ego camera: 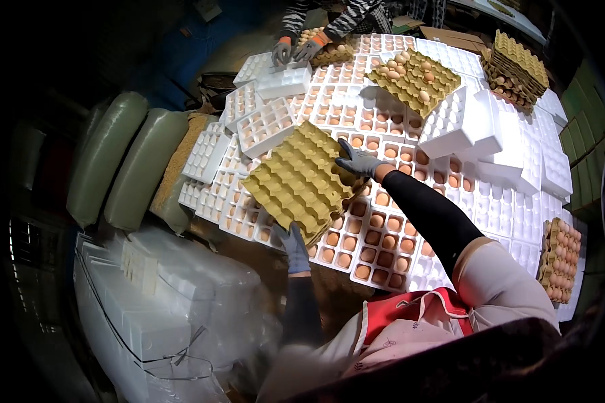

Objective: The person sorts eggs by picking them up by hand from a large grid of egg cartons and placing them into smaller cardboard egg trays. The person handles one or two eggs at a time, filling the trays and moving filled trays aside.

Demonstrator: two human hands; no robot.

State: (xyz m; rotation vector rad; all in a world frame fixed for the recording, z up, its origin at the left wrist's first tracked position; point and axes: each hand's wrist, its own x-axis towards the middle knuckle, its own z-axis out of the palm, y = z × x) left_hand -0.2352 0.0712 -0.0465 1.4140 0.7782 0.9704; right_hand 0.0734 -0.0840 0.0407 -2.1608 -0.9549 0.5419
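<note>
Both my hands wear grey work gloves and hold a yellow moulded-pulp egg tray (302, 181) between them. At its near edge is my left hand (294, 249). My right hand (359, 162) grips the far right side with fingers over the rim. The cups on top hold no eggs, and the thick edge suggests several stacked trays. The tray is tilted above white foam egg boxes (354, 262), whose square cells hold brown eggs (349, 244). What lies directly under the tray is hidden.
Across the table, a person's gloved hands (302, 50) rest at a white foam piece. A pulp tray with several eggs (416, 78) lies right of centre, beside tilted foam boxes (459, 123). Stacked trays (517, 70) stand far right. Filled sacks (141, 166) and plastic-wrapped foam (156, 312) are at left.
</note>
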